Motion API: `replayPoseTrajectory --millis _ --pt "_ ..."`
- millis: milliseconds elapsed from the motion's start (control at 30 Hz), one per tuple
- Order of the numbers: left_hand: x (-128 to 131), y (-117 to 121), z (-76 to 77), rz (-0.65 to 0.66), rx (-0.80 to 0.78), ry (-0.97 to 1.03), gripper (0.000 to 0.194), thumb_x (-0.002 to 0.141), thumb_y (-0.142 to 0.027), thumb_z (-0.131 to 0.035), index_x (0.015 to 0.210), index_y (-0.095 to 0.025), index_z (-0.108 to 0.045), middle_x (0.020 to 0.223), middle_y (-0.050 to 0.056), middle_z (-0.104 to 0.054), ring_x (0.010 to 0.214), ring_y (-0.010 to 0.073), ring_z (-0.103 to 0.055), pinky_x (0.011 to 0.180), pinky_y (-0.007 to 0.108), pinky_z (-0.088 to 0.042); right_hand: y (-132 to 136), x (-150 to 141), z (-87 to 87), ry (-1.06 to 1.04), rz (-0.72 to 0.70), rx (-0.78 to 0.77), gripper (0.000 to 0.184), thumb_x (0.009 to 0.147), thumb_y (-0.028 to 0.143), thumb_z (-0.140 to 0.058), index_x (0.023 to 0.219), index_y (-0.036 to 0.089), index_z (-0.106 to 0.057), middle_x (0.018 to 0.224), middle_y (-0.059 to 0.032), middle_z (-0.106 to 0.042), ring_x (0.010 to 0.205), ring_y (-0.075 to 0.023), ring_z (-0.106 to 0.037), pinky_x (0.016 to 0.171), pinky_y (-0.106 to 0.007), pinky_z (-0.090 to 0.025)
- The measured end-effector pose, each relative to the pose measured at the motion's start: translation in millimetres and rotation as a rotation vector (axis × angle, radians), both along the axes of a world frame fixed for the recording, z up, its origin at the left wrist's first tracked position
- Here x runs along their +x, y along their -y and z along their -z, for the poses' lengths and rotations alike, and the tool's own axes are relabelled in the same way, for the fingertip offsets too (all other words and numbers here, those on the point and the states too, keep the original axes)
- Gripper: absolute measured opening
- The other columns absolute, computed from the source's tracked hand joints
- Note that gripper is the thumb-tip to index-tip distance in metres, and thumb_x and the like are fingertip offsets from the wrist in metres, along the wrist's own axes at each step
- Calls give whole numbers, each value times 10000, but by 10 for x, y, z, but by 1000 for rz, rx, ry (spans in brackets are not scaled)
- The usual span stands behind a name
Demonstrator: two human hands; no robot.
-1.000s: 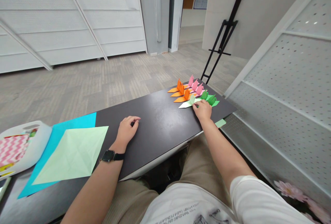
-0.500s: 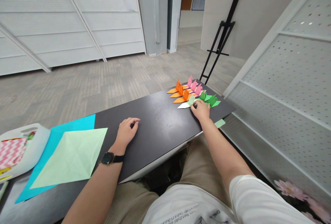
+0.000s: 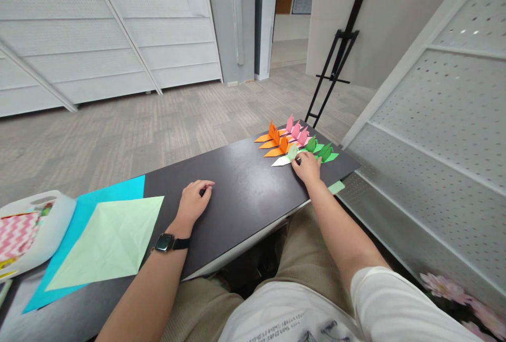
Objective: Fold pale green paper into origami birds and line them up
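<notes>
At the table's far right end, my right hand has its fingers closed on a pale green origami crane, whose pointed tip lies flat to the left. Just beside that hand are two darker green cranes. Orange cranes and pink cranes stand in rows behind them. My left hand rests on the dark table with its fingers curled against the thumb and nothing visible in them. A creased pale green paper sheet lies to its left, on top of a blue sheet.
On the far left stands a white basket with patterned paper inside. A pale green piece sticks out at the table's right front edge. A perforated white panel rises on the right, and a black stand is behind the table.
The dark green cranes have shifted very slightly to the right beside my right hand. My left hand and the paper sheets have stayed in place.
</notes>
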State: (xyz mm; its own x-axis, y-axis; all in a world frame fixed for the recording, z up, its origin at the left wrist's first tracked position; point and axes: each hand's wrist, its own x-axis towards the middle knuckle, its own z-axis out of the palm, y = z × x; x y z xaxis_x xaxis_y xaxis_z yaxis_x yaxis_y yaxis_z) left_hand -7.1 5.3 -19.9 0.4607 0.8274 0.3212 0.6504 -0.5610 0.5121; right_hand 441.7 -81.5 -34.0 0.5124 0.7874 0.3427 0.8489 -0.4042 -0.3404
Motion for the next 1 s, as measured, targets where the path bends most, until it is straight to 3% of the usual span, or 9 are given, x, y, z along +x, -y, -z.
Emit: replayPoseTrajectory --millis 667,833,1000 --pt "24 21 -19 14 2 0 248 981 -329 -527 1044 -257 -756 1046 48 -789 1004 254 -704 967 422 -520 8 -29 -16 58 20 34 211 951 419 -627 976 250 -751 1220 -106 -666 1226 -334 -527 1222 -634 -202" --pt "19 32 -34 17 0 10 252 981 -332 -519 1042 -258 -753 1027 47 -784 981 245 -702 964 407 -530 281 65 -11 72 75 81 359 983 453 -564 1171 210 -749 1225 -149 -683 1182 -324 -560 1119 -501 -357" --pt "32 39 -40 18 2 9 245 970 -328 -528 1029 -262 -757 1030 44 -787 989 248 -709 975 413 -532 622 241 66 96 119 -5 360 999 454 -549 1220 258 -755 1340 -134 -682 1245 -348 -546 1180 -616 -262"
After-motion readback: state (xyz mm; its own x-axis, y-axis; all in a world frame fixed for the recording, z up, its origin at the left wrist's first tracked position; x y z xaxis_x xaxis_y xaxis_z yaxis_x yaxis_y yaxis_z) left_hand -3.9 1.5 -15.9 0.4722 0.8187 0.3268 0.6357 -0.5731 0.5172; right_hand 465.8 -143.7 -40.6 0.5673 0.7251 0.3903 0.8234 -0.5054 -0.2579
